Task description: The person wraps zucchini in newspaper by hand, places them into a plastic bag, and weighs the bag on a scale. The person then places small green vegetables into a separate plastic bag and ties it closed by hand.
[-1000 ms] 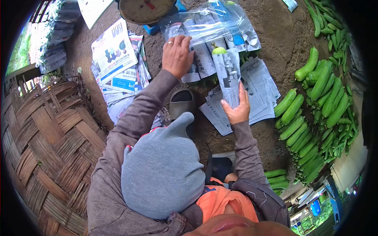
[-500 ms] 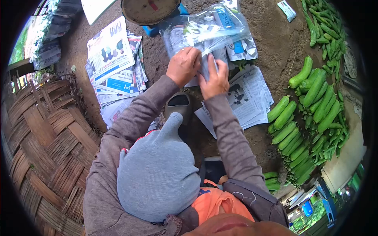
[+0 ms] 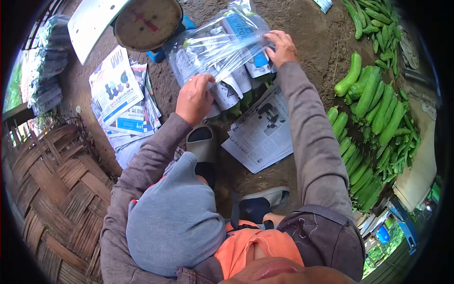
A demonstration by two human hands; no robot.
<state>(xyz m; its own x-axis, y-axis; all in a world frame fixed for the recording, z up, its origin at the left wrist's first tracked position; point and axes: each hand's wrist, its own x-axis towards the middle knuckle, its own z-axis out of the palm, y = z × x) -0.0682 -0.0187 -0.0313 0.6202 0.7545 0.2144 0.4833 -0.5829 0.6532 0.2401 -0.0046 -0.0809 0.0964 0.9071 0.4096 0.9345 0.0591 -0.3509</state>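
Observation:
A clear plastic bag [image 3: 213,51] lies on the ground ahead of me, drawn over several newspaper-wrapped bundles [image 3: 229,93] with green vegetable ends poking out. My left hand [image 3: 195,97] is closed on the bag's near left edge, its fingertips pinching the film. At the right edge, my right hand [image 3: 282,49] grips the plastic between thumb and fingers. The film stretches between both hands, and the lower ends of the bundles stick out of it.
Newspaper stacks lie at left [image 3: 116,90] and below the bag [image 3: 263,132]. A round-topped scale [image 3: 148,23] stands behind. Green gourds [image 3: 371,94] are piled at right, with smaller green vegetables [image 3: 380,23] beyond. A woven bamboo surface [image 3: 56,189] fills the left.
My hands have moved from close together to wide apart, left hand down-left and right hand up-right, spreading the bag's edge over the bundles. The view has shifted a little.

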